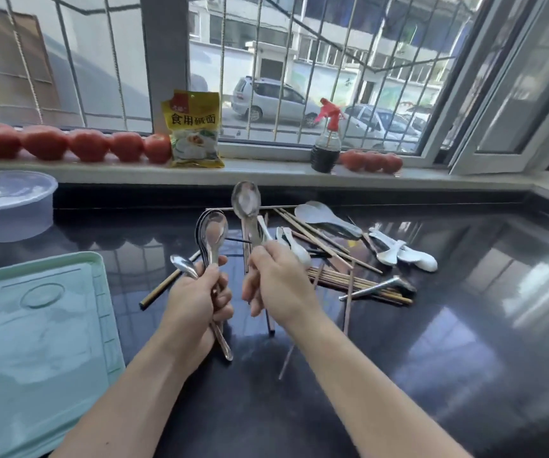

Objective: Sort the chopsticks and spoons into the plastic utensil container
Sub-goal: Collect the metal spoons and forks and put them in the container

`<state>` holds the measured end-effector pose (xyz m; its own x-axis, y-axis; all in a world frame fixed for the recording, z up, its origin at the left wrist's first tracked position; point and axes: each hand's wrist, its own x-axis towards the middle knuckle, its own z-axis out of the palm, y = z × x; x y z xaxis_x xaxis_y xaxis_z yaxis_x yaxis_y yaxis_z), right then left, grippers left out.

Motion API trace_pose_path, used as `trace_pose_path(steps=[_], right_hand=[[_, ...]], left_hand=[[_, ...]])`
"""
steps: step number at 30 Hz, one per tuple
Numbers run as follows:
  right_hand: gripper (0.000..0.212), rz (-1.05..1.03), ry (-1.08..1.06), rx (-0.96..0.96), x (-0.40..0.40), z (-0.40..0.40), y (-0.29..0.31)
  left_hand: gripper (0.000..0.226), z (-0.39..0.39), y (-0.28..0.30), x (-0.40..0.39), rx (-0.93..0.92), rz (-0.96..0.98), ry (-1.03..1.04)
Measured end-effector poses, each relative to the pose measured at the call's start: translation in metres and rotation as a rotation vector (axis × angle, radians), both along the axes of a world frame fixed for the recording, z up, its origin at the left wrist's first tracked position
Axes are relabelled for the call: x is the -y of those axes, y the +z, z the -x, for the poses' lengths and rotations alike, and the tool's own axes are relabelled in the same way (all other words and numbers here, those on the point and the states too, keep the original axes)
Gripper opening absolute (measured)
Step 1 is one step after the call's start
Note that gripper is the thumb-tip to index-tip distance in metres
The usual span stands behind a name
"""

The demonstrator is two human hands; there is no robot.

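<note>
My left hand [197,299] grips a stacked bunch of metal spoons [213,231], bowls up, handles sticking out below the fist. My right hand [276,279] holds one metal spoon [246,200] upright, a little right of the bunch. Behind my hands a loose pile lies on the black counter: wooden chopsticks [349,282], white plastic spoons [402,252], a white rice paddle [326,219] and a metal handle [375,287]. The pale green plastic container [35,342] lies flat at the left, apart from both hands.
A clear lidded tub [8,206] stands at the far left. On the windowsill sit several tomatoes [68,142], a yellow packet [195,130] and a spray bottle [327,140] of dark liquid. The glossy counter [464,325] stretches to the right.
</note>
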<state>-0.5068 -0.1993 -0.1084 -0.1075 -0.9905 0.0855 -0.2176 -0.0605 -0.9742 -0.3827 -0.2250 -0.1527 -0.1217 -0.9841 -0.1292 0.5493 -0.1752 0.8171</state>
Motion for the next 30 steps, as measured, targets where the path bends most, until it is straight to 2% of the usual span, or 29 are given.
trace_pose_path(steps=[3,7,11,14,17,22,28,30], right_hand=[[0.023,-0.003,-0.061,0.035,-0.006,-0.009,-0.009],[0.033,0.049,-0.123,-0.092,-0.01,-0.013,-0.022],[0.038,-0.004,-0.156,-0.212,-0.009,-0.012,-0.026],[0.045,0.057,-0.139,-0.299,-0.009,-0.005,-0.024],[0.051,0.13,-0.145,-0.318,-0.01,-0.007,-0.025],[0.049,0.151,-0.228,-0.336,-0.006,-0.007,-0.032],[0.046,-0.003,-0.122,-0.256,0.0,0.001,-0.027],[0.045,-0.041,-0.107,-0.243,0.001,0.005,-0.024]], left_hand=[[0.018,-0.004,-0.002,-0.002,-0.021,-0.008,0.003],[0.019,0.002,0.003,-0.011,-0.049,-0.029,-0.044],[0.028,0.015,0.011,-0.023,0.025,-0.025,-0.065],[0.028,0.016,0.014,-0.03,0.076,-0.006,-0.079],[0.034,0.014,0.015,-0.032,0.08,0.004,-0.068],[0.026,0.015,0.018,-0.033,0.102,-0.006,-0.08],[0.025,0.014,0.02,-0.035,0.044,-0.031,-0.16],[0.033,0.013,0.022,-0.037,0.013,-0.01,-0.218]])
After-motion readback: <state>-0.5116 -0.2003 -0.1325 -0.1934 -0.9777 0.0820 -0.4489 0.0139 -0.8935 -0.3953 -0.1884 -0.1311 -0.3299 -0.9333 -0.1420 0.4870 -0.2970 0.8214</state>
